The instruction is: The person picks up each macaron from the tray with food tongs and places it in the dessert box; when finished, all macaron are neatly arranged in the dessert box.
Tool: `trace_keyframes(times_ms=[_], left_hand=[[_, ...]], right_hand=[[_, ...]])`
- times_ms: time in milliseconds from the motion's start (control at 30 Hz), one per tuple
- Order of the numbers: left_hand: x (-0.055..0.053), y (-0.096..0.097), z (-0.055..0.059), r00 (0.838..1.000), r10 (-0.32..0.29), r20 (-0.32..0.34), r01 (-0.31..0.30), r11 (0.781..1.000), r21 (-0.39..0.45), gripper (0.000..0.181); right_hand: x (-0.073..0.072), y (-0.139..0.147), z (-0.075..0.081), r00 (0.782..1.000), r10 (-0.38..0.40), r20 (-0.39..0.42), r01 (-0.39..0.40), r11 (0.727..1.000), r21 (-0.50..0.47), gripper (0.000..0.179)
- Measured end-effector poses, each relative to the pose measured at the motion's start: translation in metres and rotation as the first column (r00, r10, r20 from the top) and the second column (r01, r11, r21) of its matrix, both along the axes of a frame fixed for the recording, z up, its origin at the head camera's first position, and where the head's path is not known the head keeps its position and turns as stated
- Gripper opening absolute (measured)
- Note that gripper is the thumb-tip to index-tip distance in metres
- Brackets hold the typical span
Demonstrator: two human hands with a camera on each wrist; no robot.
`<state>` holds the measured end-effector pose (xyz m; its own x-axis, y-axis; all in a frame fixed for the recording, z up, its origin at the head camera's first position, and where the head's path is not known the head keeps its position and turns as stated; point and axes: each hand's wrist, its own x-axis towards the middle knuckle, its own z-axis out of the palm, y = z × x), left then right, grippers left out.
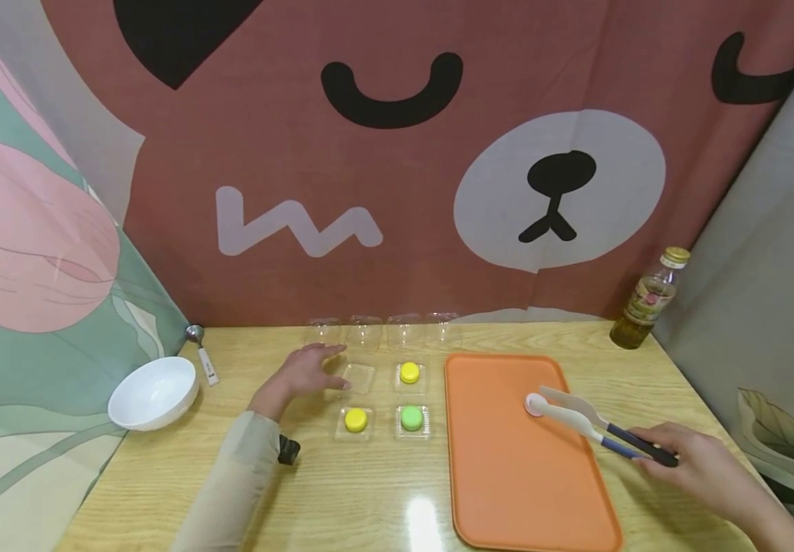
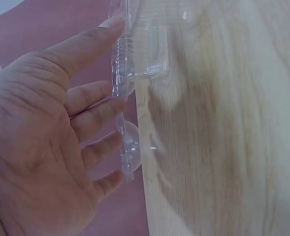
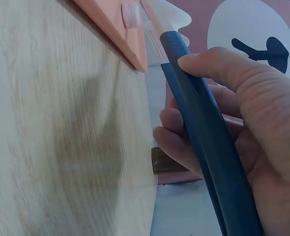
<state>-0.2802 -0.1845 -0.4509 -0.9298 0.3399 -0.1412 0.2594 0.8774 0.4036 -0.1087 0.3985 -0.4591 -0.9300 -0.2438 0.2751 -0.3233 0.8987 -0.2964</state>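
My left hand (image 1: pixel 307 372) reaches over the table with fingers extended, its thumb and fingertips right at the edge of a bare clear plastic box base (image 1: pixel 359 379). In the left wrist view the left hand (image 2: pixel 51 132) overlaps the plastic rim. Three neighbouring clear bases hold a yellow macaron (image 1: pixel 409 373), another yellow macaron (image 1: pixel 355 419) and a green macaron (image 1: pixel 412 418). My right hand (image 1: pixel 703 468) grips tongs (image 3: pixel 199 108) by their dark blue handles, thumb on top. The pale tong tips reach a pale pink macaron (image 1: pixel 533 404) on the orange tray (image 1: pixel 500 483).
Several clear domed lids (image 1: pixel 404 331) line the table's back edge. On the left stand a white bowl (image 1: pixel 154 393) and a measuring spoon (image 1: pixel 202 354). A bottle of oil (image 1: pixel 648 299) occupies the back right corner. Printed cloth (image 1: pixel 287 291) hangs behind the table.
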Motion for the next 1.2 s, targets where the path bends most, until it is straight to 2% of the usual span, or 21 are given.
trace_keyframes(times_ms=[333,567,667,933,1200], left_hand=[[-0.0007,0.0026,0.0006,1.0,-0.005,0.009,0.005,1.0,-0.018,0.078],[0.0003,0.0034,-0.0007,1.0,-0.007,-0.017,0.007,1.0,-0.012,0.074],[0.0013,0.0034,-0.0002,1.0,-0.003,-0.017,0.004,1.0,0.007,0.077],[0.0012,0.0037,-0.0032,0.999,-0.032,-0.004,0.032,0.999,0.036,0.078],[0.0037,0.0057,-0.0093,0.999,0.009,0.039,-0.013,0.994,0.112,0.078]], right_hand=[[0.0022,-0.0011,-0.0009,0.999,-0.025,0.044,0.023,0.999,0.032,0.036],[0.0018,-0.003,0.0023,0.982,-0.053,0.183,0.051,0.999,0.015,0.038],[0.0016,-0.0035,0.0031,0.976,-0.061,0.209,0.06,0.998,0.012,0.039],[0.0024,-0.0055,0.0018,0.979,-0.059,0.194,0.057,0.998,0.018,0.039],[0.0039,-0.0059,-0.0035,0.986,-0.059,0.158,0.058,0.998,0.01,0.038]])
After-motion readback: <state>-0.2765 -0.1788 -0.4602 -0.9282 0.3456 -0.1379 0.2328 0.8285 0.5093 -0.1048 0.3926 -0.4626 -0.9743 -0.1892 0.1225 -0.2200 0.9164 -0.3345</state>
